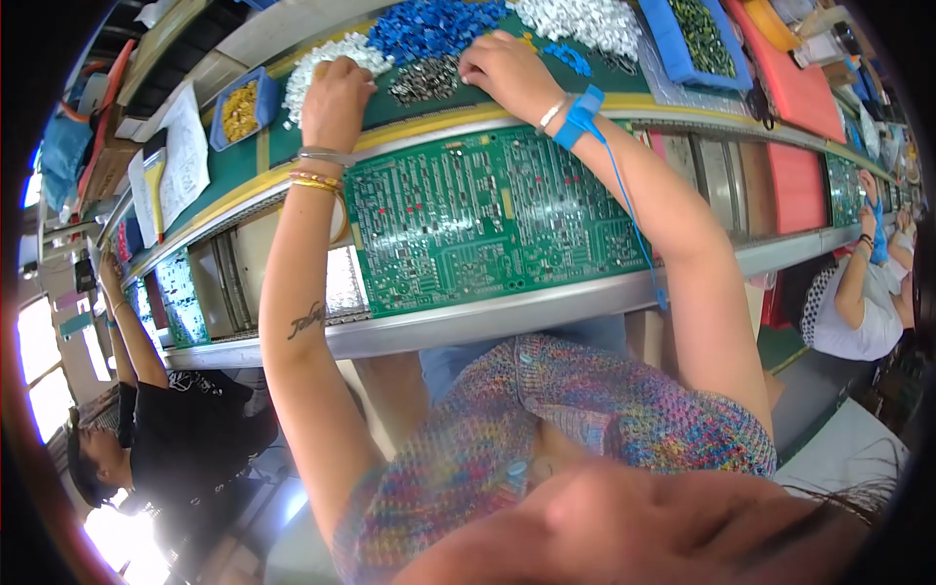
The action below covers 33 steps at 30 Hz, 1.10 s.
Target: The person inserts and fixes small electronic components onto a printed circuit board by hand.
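My left hand [336, 97] is over the pile of white connectors [302, 80], its fingers curled together at the edge nearest the dark metallic parts. Whatever those fingers hold is hidden. At the right side of the heap of small dark metallic parts [419, 80], my right hand [512, 70] has its fingertips bent inward and closed; I cannot make out anything between them. A blue wrist strap [582, 117] with a cord circles my right wrist. Below both hands lies a large green circuit board [448, 224] carrying many small components, including several red ones.
Blue connectors [429, 27] are heaped behind the metallic parts, with more white connectors [585, 29] to their right. Blue bins hold yellow parts [240, 109] and dark green parts [702, 34]. A metal rail [468, 317] runs along the front. Co-workers are at both sides.
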Tool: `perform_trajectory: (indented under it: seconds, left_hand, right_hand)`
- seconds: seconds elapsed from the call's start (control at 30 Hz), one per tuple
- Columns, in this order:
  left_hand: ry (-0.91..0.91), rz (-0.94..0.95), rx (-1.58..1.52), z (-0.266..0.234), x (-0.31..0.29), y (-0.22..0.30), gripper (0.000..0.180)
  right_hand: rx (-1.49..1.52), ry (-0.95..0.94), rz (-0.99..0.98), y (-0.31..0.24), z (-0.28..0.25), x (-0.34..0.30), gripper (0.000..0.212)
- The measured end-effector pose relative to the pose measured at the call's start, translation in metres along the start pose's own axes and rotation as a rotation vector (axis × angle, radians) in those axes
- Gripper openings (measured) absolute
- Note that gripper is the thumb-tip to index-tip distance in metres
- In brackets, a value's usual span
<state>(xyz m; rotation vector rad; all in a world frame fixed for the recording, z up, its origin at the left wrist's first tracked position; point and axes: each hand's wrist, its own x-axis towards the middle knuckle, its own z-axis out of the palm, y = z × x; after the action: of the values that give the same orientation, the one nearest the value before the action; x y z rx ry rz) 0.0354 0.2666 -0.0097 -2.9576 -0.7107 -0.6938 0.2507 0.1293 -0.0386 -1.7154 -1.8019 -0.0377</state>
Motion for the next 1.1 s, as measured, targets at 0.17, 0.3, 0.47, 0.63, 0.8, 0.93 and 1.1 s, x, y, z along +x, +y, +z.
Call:
perform_trajectory:
  seconds: [0.17, 0.3, 0.47, 0.63, 0.8, 0.93, 1.1]
  left_hand:
    - [0.031, -0.109, -0.018, -0.020, -0.005, 0.010, 0.008]
    - [0.115, -0.058, -0.092, -0.030, -0.014, 0.026, 0.011]
    - [0.116, -0.337, -0.174, -0.036, -0.014, 0.001, 0.009]
    - [-0.012, -0.045, -0.157, -0.026, -0.018, -0.012, 0.011]
    - [-0.090, 0.002, -0.066, -0.008, -0.015, -0.012, 0.011]
    - [-0.031, -0.033, -0.079, -0.017, -0.012, 0.007, 0.011]
    - [-0.084, -0.320, -0.634, -0.050, -0.033, 0.070, 0.014]
  right_hand:
    - [0.214, -0.037, 0.121, -0.025, -0.025, -0.009, 0.009]
    - [0.347, -0.153, 0.134, -0.034, -0.065, -0.044, 0.011]
    - [0.307, -0.155, 0.024, -0.034, -0.083, -0.087, 0.012]
    - [0.534, -0.192, 0.396, -0.039, -0.094, -0.098, 0.014]
    - [0.318, -0.124, 0.252, -0.045, -0.087, -0.093, 0.010]
    - [0.185, -0.144, 0.057, -0.039, -0.073, -0.090, 0.008]
    - [0.159, -0.177, -0.009, -0.040, -0.051, -0.088, 0.005]
